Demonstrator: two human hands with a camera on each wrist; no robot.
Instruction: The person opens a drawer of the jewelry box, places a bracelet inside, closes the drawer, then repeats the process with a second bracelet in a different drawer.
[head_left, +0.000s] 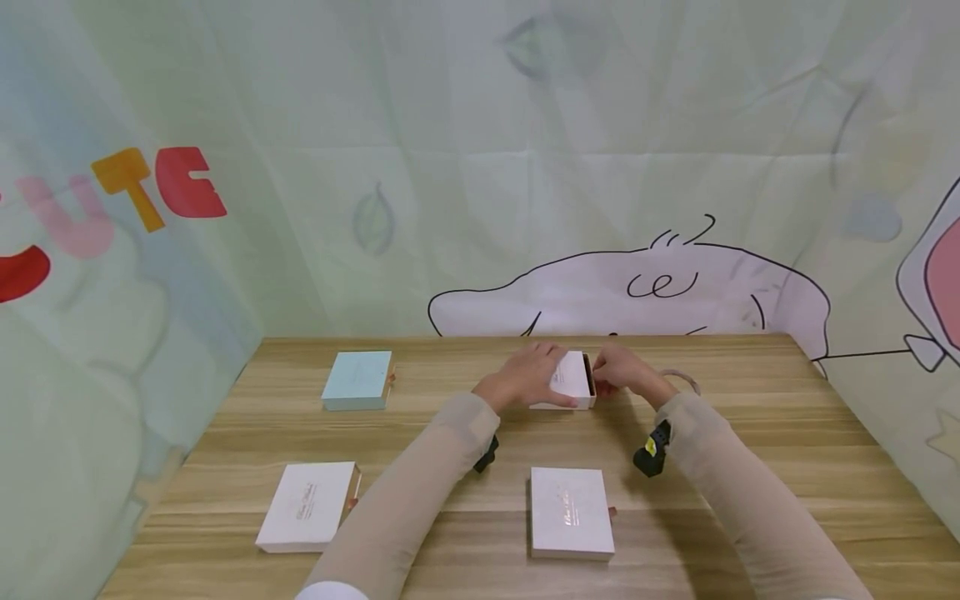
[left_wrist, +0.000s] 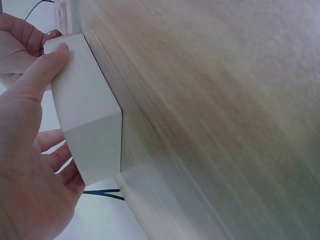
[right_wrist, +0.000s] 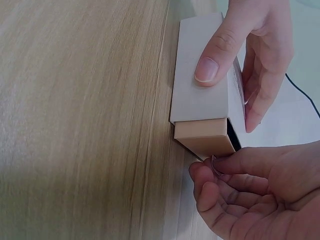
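Observation:
At the table's far side a white drawer box (head_left: 573,375) lies flat, its inner drawer (right_wrist: 205,134) slid a little out of the right end. A dark gap shows along the drawer's top. My left hand (head_left: 525,375) grips the box's outer sleeve, thumb on the near side and fingers over the far side. In the left wrist view the thumb (left_wrist: 52,62) lies against the white side wall. My right hand (head_left: 621,371) pinches a small pull tab (right_wrist: 215,165) at the drawer's end between thumb and forefinger; the fingers hide most of it.
A light blue box (head_left: 358,379) lies at the far left. Nearer me are one white box (head_left: 309,504) at left and another white box (head_left: 572,510) in the middle, each with a small tab on its right. Behind my right wrist a thin curved band (head_left: 684,379) shows. A printed cloth backdrop stands behind.

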